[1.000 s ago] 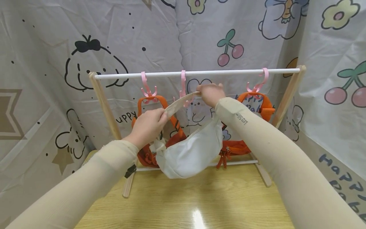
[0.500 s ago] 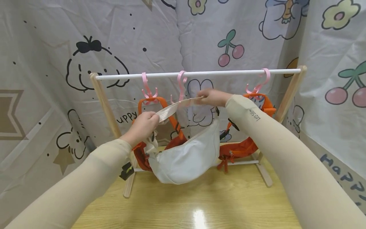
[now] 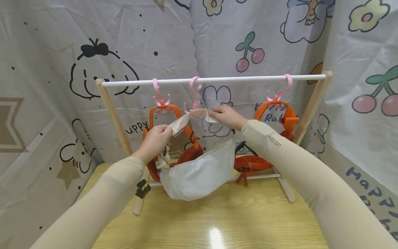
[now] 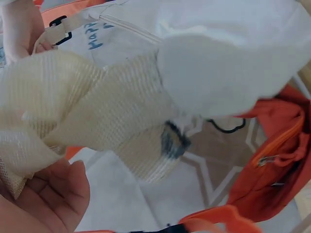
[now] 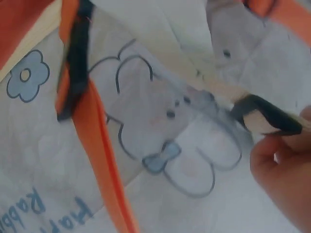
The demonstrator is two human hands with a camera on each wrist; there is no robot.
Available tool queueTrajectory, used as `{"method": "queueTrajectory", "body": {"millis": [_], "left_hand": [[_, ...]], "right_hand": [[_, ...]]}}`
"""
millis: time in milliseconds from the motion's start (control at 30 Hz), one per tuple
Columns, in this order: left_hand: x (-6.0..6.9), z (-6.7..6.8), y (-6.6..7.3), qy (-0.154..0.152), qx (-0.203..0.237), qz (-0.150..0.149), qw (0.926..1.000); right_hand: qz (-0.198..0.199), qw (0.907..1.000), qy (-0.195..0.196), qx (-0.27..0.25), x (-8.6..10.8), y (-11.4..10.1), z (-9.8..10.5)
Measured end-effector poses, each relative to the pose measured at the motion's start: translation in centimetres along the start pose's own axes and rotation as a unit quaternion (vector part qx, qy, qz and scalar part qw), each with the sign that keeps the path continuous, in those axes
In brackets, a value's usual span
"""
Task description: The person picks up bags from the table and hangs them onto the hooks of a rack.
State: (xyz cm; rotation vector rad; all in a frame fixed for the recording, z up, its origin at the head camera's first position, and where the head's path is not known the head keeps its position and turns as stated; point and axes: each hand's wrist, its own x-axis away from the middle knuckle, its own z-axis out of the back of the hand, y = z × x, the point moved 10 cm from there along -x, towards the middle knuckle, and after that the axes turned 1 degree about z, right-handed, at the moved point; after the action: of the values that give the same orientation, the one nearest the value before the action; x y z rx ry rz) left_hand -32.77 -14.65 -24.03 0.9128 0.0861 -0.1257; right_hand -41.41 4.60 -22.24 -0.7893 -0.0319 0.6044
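A white crescent-shaped shoulder bag (image 3: 196, 178) hangs from its cream strap (image 3: 179, 125) between my hands, in front of the rack. My left hand (image 3: 154, 141) pinches the strap's left part; in the left wrist view its loose webbing (image 4: 116, 104) covers part of the bag. At the other end, my right hand (image 3: 229, 117) grips the strap beside a black buckle (image 5: 262, 114), seen in the right wrist view. Between the hands the strap meets the lower prongs of the middle pink hook (image 3: 194, 95). Whether the prongs bear it I cannot tell.
A white rod (image 3: 245, 79) on wooden legs carries the pink hooks. Orange bags hang from the left hook (image 3: 159, 93) and right hook (image 3: 281, 90): the left orange bag (image 3: 191, 154) is partly behind the white one, the right orange bag (image 3: 253, 164) beside it. Below is a wooden tabletop (image 3: 248, 214).
My left hand has moved left and slightly down with the strap. My right hand has come lower. The white bag has shifted left, and the middle hook has slid slightly left and turned.
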Motion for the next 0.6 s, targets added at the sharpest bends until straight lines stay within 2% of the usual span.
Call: {"method": "queueTrajectory", "body": {"millis": [200, 333, 433, 533, 600], "left_hand": [[0.8, -1.1, -0.9, 0.012, 0.020, -0.018, 0.9996], [1.7, -2.1, -1.1, 0.010, 0.015, -0.032, 0.9993], [2.3, -2.7, -1.4, 0.010, 0.016, -0.031, 0.9993], [2.6, -3.3, -1.9, 0.005, 0.031, -0.018, 0.9993], [2.9, -3.6, -2.3, 0.002, 0.025, -0.010, 0.9996]], "right_hand": [[0.015, 0.9996, 0.022, -0.005, 1.0, -0.3, -1.7], [0.009, 0.9996, 0.015, -0.020, 2.0, -0.2, -3.0], [-0.001, 0.9996, 0.017, -0.024, 2.7, 0.2, -3.8], [-0.006, 0.9994, 0.031, -0.011, 3.4, 0.7, -4.1], [-0.017, 0.9993, 0.034, -0.004, 4.0, 1.3, -4.3]]}}
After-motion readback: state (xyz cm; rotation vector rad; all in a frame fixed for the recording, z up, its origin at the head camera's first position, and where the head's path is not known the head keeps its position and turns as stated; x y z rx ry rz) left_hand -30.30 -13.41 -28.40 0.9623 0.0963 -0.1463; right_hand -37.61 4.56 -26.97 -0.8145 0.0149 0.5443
